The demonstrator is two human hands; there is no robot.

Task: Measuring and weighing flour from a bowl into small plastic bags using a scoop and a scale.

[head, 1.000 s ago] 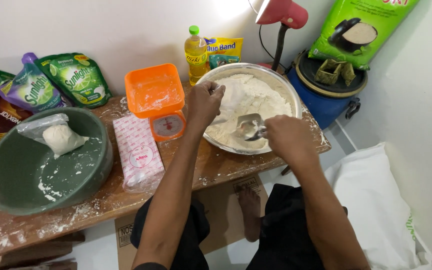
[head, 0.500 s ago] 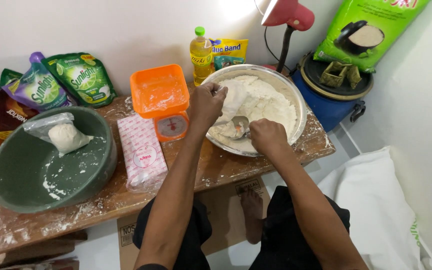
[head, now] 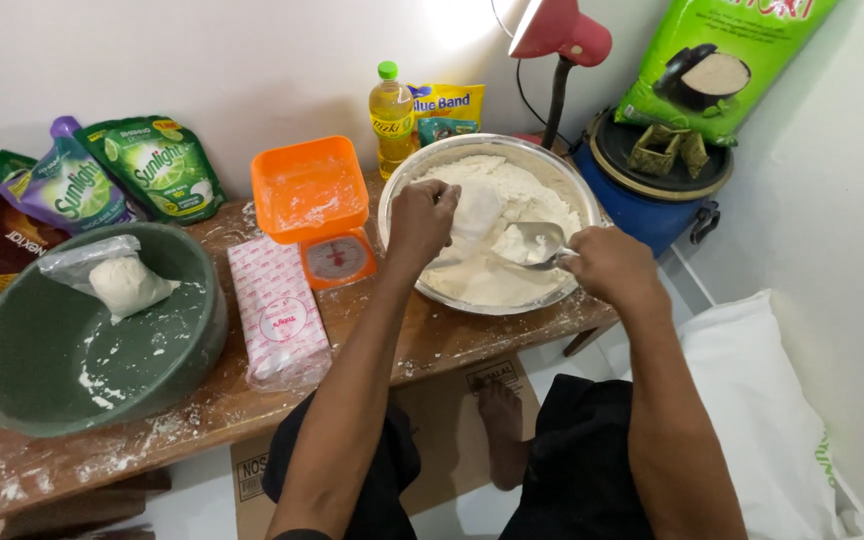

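A wide metal bowl (head: pixel 397 190) full of white flour (head: pixel 512 190) stands at the right end of the wooden table. My left hand (head: pixel 420 215) is over the bowl's left side, closed on a small clear plastic bag (head: pixel 476 212) with flour in it. My right hand (head: pixel 607 265) at the bowl's right rim grips a metal spoon (head: pixel 532 240) loaded with flour, its tip next to the bag's mouth.
An orange kitchen scale (head: pixel 314 205) sits left of the bowl, with a pack of plastic bags (head: pixel 277 310) beside it. A green basin (head: pixel 12 400) holds a filled flour bag (head: pixel 124 283). Detergent pouches (head: pixel 152 165), an oil bottle (head: pixel 390 115), a red lamp (head: pixel 562 35) and a blue bucket (head: pixel 642 205) line the back.
My right hand has scooped flour and lifted the spoon toward the bag. My left hand has raised the bag slightly over the bowl.
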